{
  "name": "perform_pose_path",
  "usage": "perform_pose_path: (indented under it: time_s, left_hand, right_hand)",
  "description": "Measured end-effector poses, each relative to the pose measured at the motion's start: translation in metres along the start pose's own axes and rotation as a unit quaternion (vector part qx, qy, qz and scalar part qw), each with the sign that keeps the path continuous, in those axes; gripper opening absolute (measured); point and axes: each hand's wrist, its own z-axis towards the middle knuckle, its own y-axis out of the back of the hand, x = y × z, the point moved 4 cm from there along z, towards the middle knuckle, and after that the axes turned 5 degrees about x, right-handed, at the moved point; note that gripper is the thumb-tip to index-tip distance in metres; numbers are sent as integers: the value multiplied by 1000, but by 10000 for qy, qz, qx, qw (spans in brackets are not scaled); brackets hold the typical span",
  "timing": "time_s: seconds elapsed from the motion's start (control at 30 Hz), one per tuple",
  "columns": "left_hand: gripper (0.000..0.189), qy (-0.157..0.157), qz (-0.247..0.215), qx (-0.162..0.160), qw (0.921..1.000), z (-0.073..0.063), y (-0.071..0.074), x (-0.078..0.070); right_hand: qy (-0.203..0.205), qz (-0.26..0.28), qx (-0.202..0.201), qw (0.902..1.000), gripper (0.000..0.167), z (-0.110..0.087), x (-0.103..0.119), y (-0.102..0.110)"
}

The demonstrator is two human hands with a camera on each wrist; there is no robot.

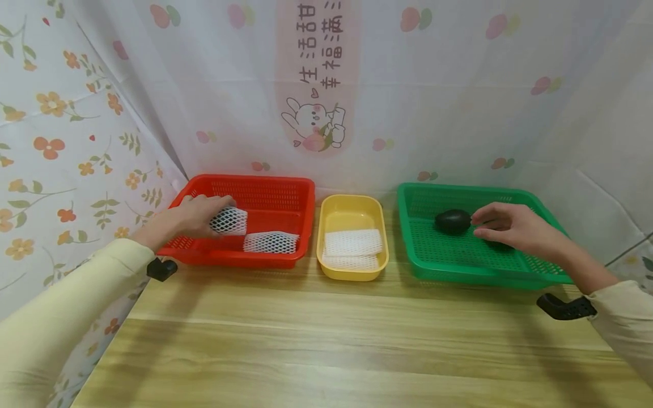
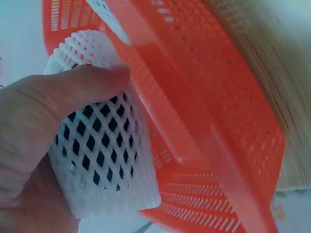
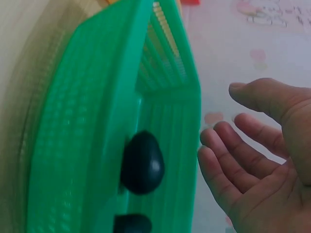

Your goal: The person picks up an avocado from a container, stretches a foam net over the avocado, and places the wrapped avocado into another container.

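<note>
Apparently mid-placement, the left hand [image 1: 196,216] grips a foam-netted fruit [image 1: 230,221] at nine o'clock; the right hand [image 1: 517,228], loosely spread at three, probably needs curling round an avocado-like fruit [image 1: 452,221].

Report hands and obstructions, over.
Left hand holding filled white foam net at red basket. Right hand empty, near dark oval object in green basket. No obstruction visible.

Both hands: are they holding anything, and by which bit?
The left hand holds a white foam net, something dark inside, by its sides. The right hand holds nothing.
</note>
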Motion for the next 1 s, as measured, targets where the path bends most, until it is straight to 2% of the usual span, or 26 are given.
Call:
perform_pose_path:
  time_s: [0.1, 0.2, 0.37, 0.5, 0.7, 0.87, 1.0]
  left_hand:
    - [70, 78, 104, 117, 9998, 3, 1, 6]
    - [68, 22, -75, 306, 9995, 6, -1, 10]
    - [67, 85, -330, 819, 9961, 10, -9, 13]
    - [68, 252, -249, 1220, 9919, 15, -17, 14]
    - [66, 285, -52, 1622, 9863, 23, -28, 12]
    - [63, 595, 65, 2025, 9775, 22, -30, 9]
    - [61, 705, 248, 2319, 9699, 20, -30, 5]
  right_hand:
    - [-115, -64, 3, 9999, 30, 0, -8, 7]
    - [-201, -153, 36, 9997, 30, 2, -16, 13]
    - [-223, -382, 209, 9988, 28, 8, -27, 19]
    - [-425, -570, 346, 9969, 30, 11, -35, 24]
    - [-689, -865, 656, 9917, 36, 13, -45, 29]
    - [-792, -858, 854, 9895, 38, 15, -51, 32]
    - [-810, -801, 1031, 9881, 41, 18, -52, 32]
